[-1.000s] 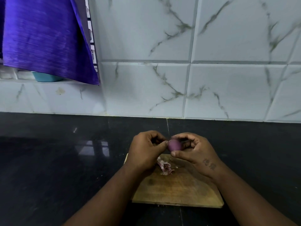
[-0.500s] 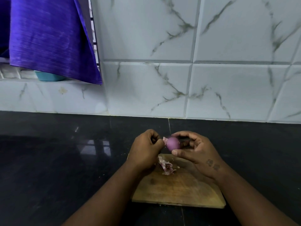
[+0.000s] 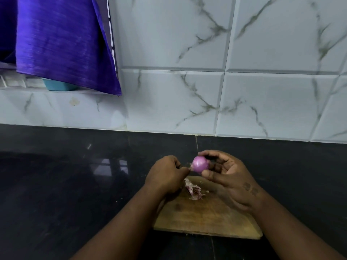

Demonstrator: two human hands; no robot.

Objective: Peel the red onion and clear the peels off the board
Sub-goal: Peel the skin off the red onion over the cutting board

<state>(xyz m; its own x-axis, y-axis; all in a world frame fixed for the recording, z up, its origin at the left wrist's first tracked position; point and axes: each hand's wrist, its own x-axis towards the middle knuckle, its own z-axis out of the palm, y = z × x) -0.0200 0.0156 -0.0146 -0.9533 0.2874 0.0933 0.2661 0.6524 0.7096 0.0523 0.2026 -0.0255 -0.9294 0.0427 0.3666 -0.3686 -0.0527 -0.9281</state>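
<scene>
You have one red onion pinched between your right hand's thumb and fingertips above the far edge of the single wooden board, while your left hand pinches a scrap of skin at the onion's left end. One small pile of peels lies near the board's far edge; no writing is readable.

- cutting board on countertop, near its front edge
- peels on board's far-left part
- onion held above board's far edge, between both hands
</scene>
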